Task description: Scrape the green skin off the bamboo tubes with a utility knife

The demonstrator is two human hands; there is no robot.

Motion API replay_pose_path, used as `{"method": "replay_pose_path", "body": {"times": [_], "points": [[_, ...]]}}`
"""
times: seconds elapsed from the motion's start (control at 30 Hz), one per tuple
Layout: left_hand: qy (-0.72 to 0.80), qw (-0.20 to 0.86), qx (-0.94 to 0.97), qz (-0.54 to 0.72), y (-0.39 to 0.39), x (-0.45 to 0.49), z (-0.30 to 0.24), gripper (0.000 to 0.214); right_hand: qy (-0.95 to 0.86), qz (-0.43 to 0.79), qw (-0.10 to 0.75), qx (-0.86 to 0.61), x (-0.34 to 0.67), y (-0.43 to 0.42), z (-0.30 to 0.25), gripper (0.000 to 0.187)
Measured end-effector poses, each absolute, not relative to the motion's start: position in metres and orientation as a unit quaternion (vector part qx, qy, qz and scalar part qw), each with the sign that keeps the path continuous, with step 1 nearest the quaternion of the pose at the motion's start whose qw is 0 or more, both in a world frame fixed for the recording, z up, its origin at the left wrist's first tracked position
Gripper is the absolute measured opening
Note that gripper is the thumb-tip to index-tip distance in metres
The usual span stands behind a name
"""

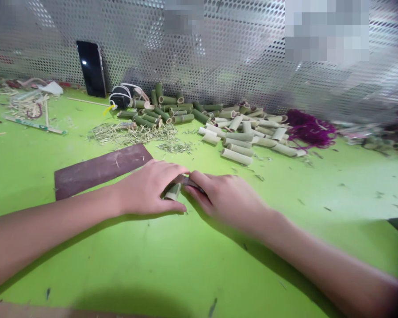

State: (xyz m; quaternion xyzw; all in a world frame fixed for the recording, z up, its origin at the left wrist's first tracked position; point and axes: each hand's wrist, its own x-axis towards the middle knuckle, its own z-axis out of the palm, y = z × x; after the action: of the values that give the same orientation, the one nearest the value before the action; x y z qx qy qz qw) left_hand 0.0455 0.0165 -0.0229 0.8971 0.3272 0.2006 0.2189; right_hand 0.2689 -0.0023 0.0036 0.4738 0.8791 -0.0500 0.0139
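My left hand [149, 187] grips a short pale bamboo tube [173, 192], whose green-tinged end shows below the fingers. My right hand [227, 198] closes on a small dark-bladed knife [192, 181], and its blade meets the top of the tube between my hands. Part of the knife is hidden by my fingers. A dark brown abrasive sheet [99, 170] lies just beyond my left wrist. Farther ahead are a heap of green bamboo sections [166, 110], a heap of peeled pale sections [240, 143] and a drift of green shavings [132, 134].
A phone [91, 68] leans against a perforated metal screen [199, 53] behind a white cable [121, 93]. Purple fibres [308, 128] lie at the right. Sticks and scraps [28, 106] lie at the far left on the green tabletop [285, 194].
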Motion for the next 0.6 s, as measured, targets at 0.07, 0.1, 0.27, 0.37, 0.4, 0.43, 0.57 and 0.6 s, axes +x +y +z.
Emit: {"method": "replay_pose_path", "body": {"times": [0.07,0.1,0.27,0.37,0.4,0.43,0.57,0.6], "points": [[0.333,0.217,0.893,0.213,0.0166,0.0465,-0.0245,0.073,0.876,-0.052,0.016,0.478,0.2686,-0.0032,0.0041,0.029],[0.334,0.215,0.892,0.217,0.0168,0.0466,-0.025,0.075,0.876,-0.048,0.02,0.48,0.2685,-0.0034,0.0042,0.029],[0.334,0.21,0.893,0.216,0.0186,0.0444,-0.0238,0.071,0.878,-0.036,0.03,0.476,0.2687,-0.0034,0.0044,0.03],[0.337,0.207,0.894,0.21,0.0191,0.0431,-0.0224,0.063,0.878,-0.037,0.031,0.476,0.2692,-0.003,0.0045,0.031],[0.339,0.207,0.894,0.208,0.019,0.0426,-0.0221,0.062,0.879,-0.037,0.03,0.475,0.2693,-0.0029,0.0044,0.031],[0.34,0.205,0.895,0.206,0.0188,0.042,-0.0219,0.062,0.88,-0.037,0.029,0.472,0.2691,-0.0027,0.0043,0.031],[0.346,0.202,0.895,0.198,0.0172,0.0392,-0.0216,0.059,0.882,-0.048,0.025,0.469,0.2658,-0.003,0.0047,0.028],[0.347,0.2,0.895,0.198,0.0169,0.0388,-0.0217,0.058,0.881,-0.053,0.025,0.47,0.2646,-0.0033,0.0052,0.027]]}}
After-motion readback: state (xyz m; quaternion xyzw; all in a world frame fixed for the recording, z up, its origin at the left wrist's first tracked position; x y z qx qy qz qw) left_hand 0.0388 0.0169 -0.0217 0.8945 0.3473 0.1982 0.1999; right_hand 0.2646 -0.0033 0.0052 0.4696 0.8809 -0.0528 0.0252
